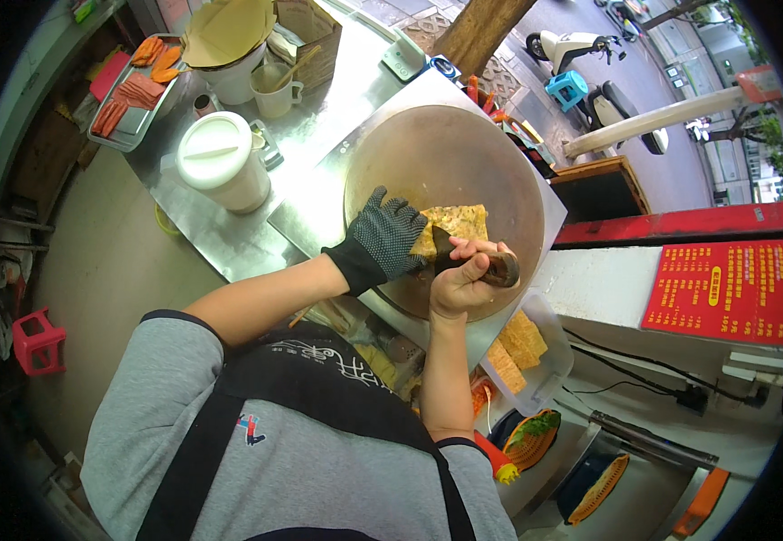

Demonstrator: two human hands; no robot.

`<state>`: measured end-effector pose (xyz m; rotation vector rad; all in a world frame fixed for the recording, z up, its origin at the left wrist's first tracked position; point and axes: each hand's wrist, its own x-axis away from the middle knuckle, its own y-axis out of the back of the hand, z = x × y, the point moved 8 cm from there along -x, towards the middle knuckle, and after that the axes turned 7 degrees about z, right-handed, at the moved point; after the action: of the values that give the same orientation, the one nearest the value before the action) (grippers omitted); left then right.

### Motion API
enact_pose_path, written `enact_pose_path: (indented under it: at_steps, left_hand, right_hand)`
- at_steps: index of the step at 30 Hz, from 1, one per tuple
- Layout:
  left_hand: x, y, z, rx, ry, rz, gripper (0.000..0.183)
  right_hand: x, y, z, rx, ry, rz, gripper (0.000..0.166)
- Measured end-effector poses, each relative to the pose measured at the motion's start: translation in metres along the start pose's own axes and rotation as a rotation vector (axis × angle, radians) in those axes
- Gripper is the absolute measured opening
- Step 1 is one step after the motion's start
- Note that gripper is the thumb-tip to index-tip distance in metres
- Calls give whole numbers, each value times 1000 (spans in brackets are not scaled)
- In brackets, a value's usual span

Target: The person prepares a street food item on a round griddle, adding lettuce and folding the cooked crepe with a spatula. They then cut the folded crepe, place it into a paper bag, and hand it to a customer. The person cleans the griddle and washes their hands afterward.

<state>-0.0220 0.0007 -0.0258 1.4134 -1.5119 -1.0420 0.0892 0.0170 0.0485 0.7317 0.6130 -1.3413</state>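
Note:
A folded, browned crepe (460, 222) lies on the round griddle plate (445, 149) before me. My left hand (386, 233), in a dark dotted glove, rests at the crepe's left edge with its fingers spread; the contact underneath is hidden. Bare and closed, my right hand (466, 280) grips the thick wooden handle (502, 269) of a scraper or knife. Its dark blade (443, 247) stands steeply against the crepe's near side, close to the gloved fingers. The blade's lower edge is partly hidden.
To the left, a lidded white pitcher (219, 162) stands on the steel counter (297, 155), with a measuring jug (275, 91) and a tray of sausages and meat slices (136, 95) beyond. A plastic bin of fried crackers (540, 379) sits at the griddle's near right. Street and parked scooters lie past it.

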Motion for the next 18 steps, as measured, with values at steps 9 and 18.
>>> enact_pose_path:
  at_steps: [9, 18]
  left_hand:
    - [2, -8, 1, -21, -10, -69, 58]
    - [-2, -1, -1, -27, 27, 62, 64]
  right_hand:
    - [20, -5, -25, -4, -62, 37, 31]
    - [-18, 2, 15, 25, -37, -76, 39]
